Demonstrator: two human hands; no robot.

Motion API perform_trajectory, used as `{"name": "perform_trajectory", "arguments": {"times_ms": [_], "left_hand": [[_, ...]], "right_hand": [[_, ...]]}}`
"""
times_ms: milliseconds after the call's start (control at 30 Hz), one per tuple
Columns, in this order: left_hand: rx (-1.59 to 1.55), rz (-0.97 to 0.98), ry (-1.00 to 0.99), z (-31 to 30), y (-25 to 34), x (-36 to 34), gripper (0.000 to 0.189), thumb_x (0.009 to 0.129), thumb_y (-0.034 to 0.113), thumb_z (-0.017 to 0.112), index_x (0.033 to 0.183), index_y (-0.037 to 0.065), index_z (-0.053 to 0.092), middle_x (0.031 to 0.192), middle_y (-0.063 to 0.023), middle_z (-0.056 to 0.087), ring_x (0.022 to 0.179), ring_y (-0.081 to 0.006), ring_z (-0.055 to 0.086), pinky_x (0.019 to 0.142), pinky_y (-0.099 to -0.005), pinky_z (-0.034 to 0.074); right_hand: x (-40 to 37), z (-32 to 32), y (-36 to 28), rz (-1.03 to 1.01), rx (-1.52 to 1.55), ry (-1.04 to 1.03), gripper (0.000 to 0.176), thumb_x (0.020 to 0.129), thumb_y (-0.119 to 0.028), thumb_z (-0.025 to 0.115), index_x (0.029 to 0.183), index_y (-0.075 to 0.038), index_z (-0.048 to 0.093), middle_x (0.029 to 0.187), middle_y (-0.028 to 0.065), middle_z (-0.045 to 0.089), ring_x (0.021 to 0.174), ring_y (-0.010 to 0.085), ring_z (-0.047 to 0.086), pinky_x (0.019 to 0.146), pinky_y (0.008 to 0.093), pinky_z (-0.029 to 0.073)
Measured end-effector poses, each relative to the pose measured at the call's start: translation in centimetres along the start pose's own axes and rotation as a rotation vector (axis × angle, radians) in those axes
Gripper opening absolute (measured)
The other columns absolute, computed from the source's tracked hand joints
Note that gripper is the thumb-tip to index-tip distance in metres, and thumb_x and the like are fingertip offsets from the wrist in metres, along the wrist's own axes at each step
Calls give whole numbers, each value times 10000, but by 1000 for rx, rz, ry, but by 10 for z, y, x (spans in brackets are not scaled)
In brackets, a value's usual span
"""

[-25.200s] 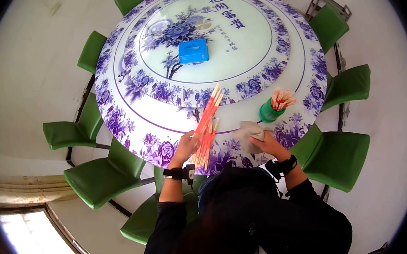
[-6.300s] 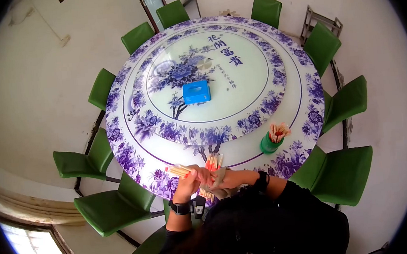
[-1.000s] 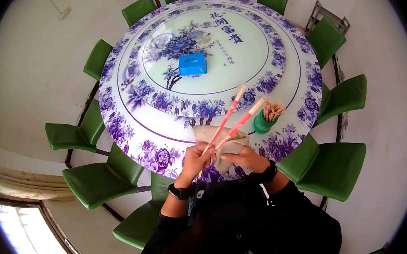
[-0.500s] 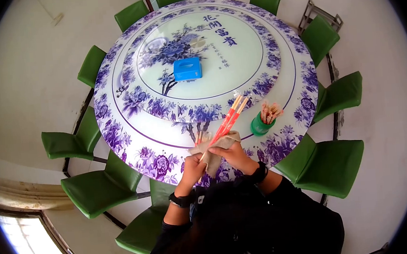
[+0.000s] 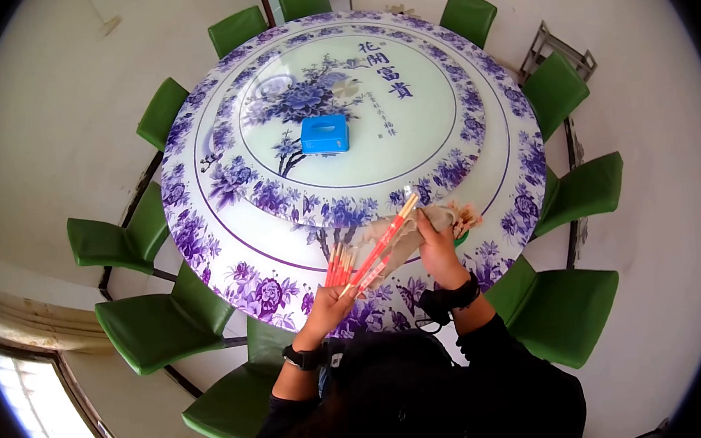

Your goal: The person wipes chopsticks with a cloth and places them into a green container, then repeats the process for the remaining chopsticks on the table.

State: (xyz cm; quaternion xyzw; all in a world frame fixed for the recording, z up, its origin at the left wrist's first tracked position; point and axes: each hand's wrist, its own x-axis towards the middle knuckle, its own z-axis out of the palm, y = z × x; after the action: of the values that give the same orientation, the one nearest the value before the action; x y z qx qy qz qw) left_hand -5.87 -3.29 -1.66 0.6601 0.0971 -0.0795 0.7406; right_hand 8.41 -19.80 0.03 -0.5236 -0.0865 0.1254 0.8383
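My left hand (image 5: 330,307) is closed around the lower end of chopsticks (image 5: 388,237) in red-and-clear wrapping, which slant up to the right. In my right hand (image 5: 441,255) is a beige cloth (image 5: 405,250), gripped at its right side and hanging behind the chopsticks. Several more red-wrapped chopsticks (image 5: 339,263) lie on the table just beyond my left hand. Behind my right hand stands a green holder (image 5: 462,239), mostly hidden, with a bunch of pale and reddish sticks (image 5: 466,216) showing above it.
The round glass table (image 5: 231,265) has purple flower patterns and a raised turntable (image 5: 411,152). On the turntable sits a blue tissue box (image 5: 325,135). Green chairs (image 5: 551,310) ring the table, with another green chair (image 5: 161,320) at the left.
My right hand has moved right and up, drawing the cloth away from the wrapped chopsticks. My left hand keeps hold of them, slightly lower. The green holder is now mostly covered.
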Motion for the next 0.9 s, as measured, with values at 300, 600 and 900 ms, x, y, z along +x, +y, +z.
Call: {"name": "perform_trajectory", "arguments": {"times_ms": [300,600,900], "left_hand": [[130,-41,130,12,-3,2,293,836,213,454,730,-21,594,417,41,368,364,-27,297,357,-180,240],[35,90,260,18,-17,13,162,788,146,507,728,-4,521,632,-44,524,564,-102,486,489,-225,383],[138,8,207,18,-1,9,131,789,97,478,785,-11,552,621,-20,529,544,-79,482,472,-196,372]], "right_hand": [[18,-7,14,29,305,78,160,820,-169,480,908,-35,480,875,11,498,787,90,466,680,241,382],[-23,22,58,422,199,-525,309,779,-150,523,1039,-9,434,971,38,488,897,102,457,763,245,375],[-2,28,34,366,198,-326,226,773,-198,540,875,0,501,802,25,518,746,97,491,663,234,396]]}}
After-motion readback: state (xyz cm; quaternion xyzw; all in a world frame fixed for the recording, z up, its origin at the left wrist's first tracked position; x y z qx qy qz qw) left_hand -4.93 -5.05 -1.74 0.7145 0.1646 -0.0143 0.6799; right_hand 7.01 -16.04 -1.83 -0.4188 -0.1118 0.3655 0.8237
